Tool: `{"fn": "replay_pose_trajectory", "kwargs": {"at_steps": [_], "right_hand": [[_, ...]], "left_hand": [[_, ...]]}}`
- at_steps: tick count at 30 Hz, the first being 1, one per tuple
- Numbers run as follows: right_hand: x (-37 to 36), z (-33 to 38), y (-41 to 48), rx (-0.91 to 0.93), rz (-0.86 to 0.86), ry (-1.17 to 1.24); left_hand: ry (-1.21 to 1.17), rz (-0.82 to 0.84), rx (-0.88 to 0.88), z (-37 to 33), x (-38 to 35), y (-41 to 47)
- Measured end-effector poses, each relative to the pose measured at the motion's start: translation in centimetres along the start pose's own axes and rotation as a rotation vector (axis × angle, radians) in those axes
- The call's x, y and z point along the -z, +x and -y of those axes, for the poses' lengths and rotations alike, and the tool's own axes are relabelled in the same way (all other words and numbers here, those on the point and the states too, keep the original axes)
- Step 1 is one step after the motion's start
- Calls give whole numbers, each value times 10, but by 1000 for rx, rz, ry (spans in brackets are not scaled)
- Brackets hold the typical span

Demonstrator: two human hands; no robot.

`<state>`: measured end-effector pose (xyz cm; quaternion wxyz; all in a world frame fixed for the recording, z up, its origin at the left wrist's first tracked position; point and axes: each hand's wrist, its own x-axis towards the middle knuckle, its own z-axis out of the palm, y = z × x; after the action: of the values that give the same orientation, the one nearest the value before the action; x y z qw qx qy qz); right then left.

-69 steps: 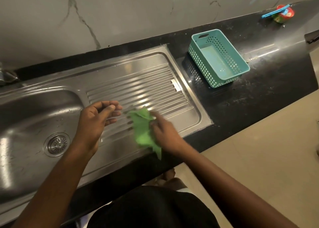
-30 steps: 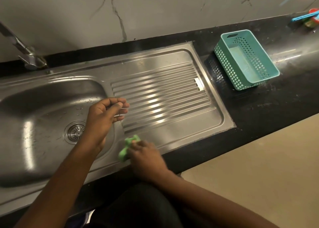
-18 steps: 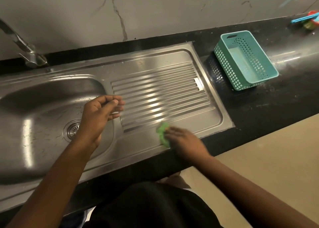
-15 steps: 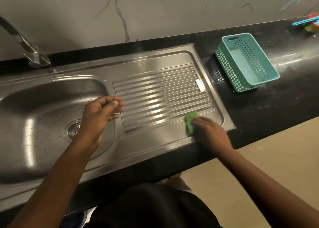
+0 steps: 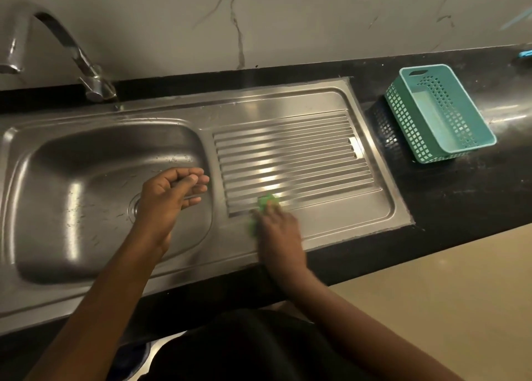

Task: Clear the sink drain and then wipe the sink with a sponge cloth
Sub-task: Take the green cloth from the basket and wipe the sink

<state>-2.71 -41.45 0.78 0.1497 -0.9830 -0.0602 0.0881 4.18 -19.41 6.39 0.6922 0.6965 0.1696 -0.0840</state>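
Observation:
A steel sink basin (image 5: 86, 184) lies at the left, with a ribbed drainboard (image 5: 302, 156) to its right. My right hand (image 5: 277, 231) presses a green sponge cloth (image 5: 264, 203) onto the drainboard's near left corner; most of the cloth is hidden under the fingers. My left hand (image 5: 169, 196) hovers over the basin's right side with its fingers loosely curled and nothing visible in it. It covers most of the drain (image 5: 134, 206), of which only the left rim shows.
A curved steel tap (image 5: 66, 49) stands behind the basin at the left. A teal plastic basket (image 5: 443, 112) sits on the black counter (image 5: 460, 196) right of the drainboard. A blue object (image 5: 525, 53) shows at the far right edge. The marble wall rises behind.
My right hand has slid the green cloth back to the left along the drainboard's near edge, from its right end to its left corner. My left hand has stayed over the basin.

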Motion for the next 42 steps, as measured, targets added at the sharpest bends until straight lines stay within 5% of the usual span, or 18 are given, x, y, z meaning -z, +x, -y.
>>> {"fn": "replay_pose_trajectory", "kwargs": {"at_steps": [4, 9, 12, 17, 21, 29, 36, 38, 42], "right_hand": [[-27, 62, 4, 226, 128, -10], [5, -1, 15, 648, 142, -125], [36, -69, 22, 499, -38, -101], [70, -161, 22, -184, -178, -53], [52, -119, 39, -445, -317, 74], [-26, 69, 39, 36, -69, 89], [-24, 56, 45, 558, 83, -60], [-13, 22, 46, 563, 25, -41], [28, -61, 53, 215, -61, -67]], "left_hand": [[9, 28, -6, -2, 4, 1], [15, 45, -5, -4, 9, 3], [13, 43, -7, -3, 12, 4], [7, 25, 2, 2, 25, 4], [5, 10, 6, 5, 34, 4], [-14, -6, 21, 1, 26, 7], [-24, 6, -1, -1, 25, 11], [-35, 5, -2, 2, 27, 12], [-33, 15, 11, 6, 33, 14]]}}
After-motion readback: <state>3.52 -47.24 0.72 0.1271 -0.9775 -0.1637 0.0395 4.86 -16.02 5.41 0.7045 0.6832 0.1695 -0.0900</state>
